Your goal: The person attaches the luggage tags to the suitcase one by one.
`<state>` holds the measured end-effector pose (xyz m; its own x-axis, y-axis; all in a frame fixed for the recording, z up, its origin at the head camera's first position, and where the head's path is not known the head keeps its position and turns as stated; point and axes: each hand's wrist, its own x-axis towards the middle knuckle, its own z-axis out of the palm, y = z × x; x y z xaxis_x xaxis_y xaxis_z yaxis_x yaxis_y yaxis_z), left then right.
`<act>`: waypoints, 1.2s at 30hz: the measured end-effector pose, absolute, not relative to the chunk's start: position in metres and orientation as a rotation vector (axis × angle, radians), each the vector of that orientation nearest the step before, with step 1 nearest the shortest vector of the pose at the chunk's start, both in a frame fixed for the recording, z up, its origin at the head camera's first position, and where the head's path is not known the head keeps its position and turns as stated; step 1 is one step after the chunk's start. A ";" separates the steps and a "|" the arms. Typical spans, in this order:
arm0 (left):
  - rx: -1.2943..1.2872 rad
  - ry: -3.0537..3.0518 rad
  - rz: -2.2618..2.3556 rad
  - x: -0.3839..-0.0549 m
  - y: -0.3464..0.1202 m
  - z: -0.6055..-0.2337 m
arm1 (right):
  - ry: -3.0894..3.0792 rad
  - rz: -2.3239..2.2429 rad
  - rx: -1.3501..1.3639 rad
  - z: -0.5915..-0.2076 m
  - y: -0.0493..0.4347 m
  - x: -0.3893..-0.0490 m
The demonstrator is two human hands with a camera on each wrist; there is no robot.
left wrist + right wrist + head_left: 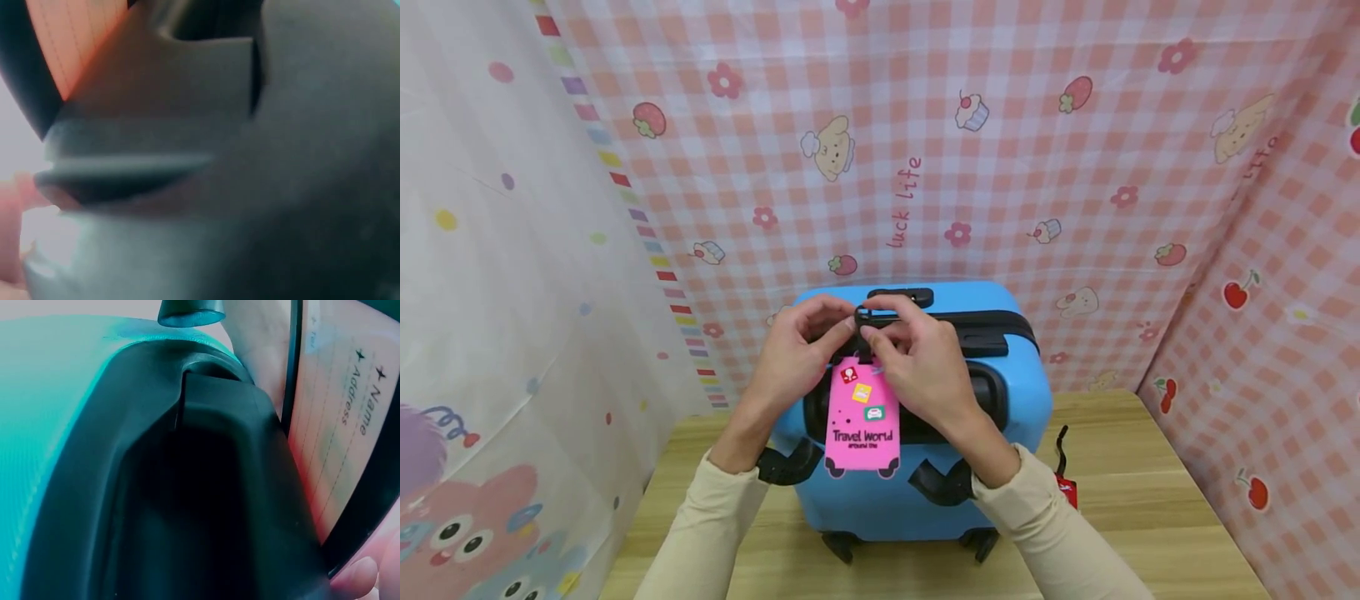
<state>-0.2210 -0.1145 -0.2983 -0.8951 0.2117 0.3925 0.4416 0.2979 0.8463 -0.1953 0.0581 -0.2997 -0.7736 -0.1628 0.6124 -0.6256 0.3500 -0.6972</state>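
Note:
A pink luggage tag (861, 421) printed "Travel World" hangs against the front of a light blue suitcase (917, 492). Its black strap (863, 321) rises to the suitcase's top edge, where both hands meet. From the left side, my left hand (793, 350) pinches the strap between thumb and fingertips. My right hand (928, 367) pinches it from the right and covers part of the tag's upper edge. In the right wrist view, the tag's back shows a name and address card (337, 406) beside the black handle recess (181, 487). The left wrist view is mostly filled by blurred black plastic (156, 87).
The suitcase stands on a wood-grain table (1097, 450). To its right lies a red tag (1067, 490) with a black strap, partly behind the right sleeve. A pink checked curtain (1000, 175) hangs behind, and a white patterned curtain (535, 275) stands at left.

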 end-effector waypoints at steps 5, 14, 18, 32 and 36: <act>-0.574 -2.327 -1.736 -0.219 -0.116 -0.296 | -2.176 1.391 0.656 -0.299 0.053 -0.195; -0.635 -2.258 -1.826 -0.218 -0.117 -0.296 | -2.206 1.429 0.647 -0.296 0.050 -0.192; -0.652 -2.268 -1.770 -0.219 -0.117 -0.296 | -2.220 1.487 0.656 -0.298 0.051 -0.193; -0.727 -2.245 -1.716 -0.219 -0.118 -0.299 | -2.122 1.513 0.693 -0.301 0.052 -0.193; -0.706 -2.263 -1.709 -0.219 -0.117 -0.299 | -2.176 1.459 0.700 -0.297 0.055 -0.193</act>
<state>-0.2193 -0.1170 -0.2991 -0.8608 0.2426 0.4474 0.4967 0.2089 0.8424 -0.1930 0.0555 -0.2966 -0.7818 -0.1713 0.5995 -0.6196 0.3201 -0.7166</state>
